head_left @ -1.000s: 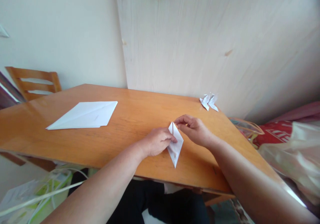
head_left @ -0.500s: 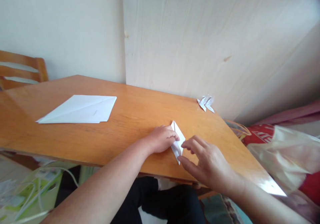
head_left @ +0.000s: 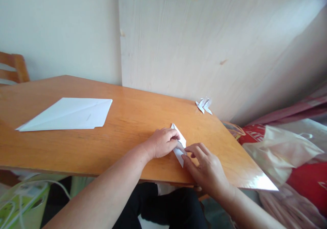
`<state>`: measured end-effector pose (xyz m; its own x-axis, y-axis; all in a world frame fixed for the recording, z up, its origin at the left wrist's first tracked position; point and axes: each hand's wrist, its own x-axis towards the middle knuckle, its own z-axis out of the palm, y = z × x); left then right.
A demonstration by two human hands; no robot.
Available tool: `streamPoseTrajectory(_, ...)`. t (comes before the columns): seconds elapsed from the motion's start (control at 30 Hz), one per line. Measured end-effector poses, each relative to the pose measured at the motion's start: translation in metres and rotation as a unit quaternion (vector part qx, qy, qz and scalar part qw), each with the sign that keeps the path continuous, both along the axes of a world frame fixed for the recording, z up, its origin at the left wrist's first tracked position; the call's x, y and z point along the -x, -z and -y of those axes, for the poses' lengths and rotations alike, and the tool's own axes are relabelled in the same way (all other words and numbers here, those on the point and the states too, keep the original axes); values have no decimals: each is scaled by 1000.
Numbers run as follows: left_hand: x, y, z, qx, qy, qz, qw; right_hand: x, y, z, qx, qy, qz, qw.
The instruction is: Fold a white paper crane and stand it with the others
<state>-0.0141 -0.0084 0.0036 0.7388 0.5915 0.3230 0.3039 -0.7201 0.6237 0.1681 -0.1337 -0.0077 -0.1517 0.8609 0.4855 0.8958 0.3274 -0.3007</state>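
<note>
A small white folded paper piece (head_left: 178, 143), kite-shaped, lies on the orange wooden table (head_left: 127, 133) near its front edge. My left hand (head_left: 160, 143) rests curled on its left side, fingertips pressing it flat. My right hand (head_left: 205, 169) comes in from the lower right, with thumb and forefinger pinching the paper's lower right edge. Most of the piece is hidden under both hands; only its upper tip and lower point show.
A larger folded white sheet (head_left: 67, 114) lies on the table's left part. A small finished paper figure (head_left: 203, 105) sits by the pale wooden board (head_left: 204, 41) at the back. A plastic bag (head_left: 281, 150) lies right of the table, a chair (head_left: 12, 69) at far left.
My right hand left the paper's top tip, swung down to the lower right, and now pinches the lower edge. The paper lies flatter. The camera view shifted to the right.
</note>
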Motion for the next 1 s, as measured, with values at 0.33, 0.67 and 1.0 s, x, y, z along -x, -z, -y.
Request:
streamPoseTrajectory(0.33, -8, 2, 7, -189, -10, 27, 982, -10, 6, -14, -8, 59, -152, 987)
streamPoseTrajectory(0.67, -10, 3, 9, -244, -14, -8, 970, -14, 3, -18, -48, 27, -139, 989)
streamPoseTrajectory(1.0, -11, 4, 7, -240, -6, 3, 971, -19, -1, -21, -72, -4, -79, 994)
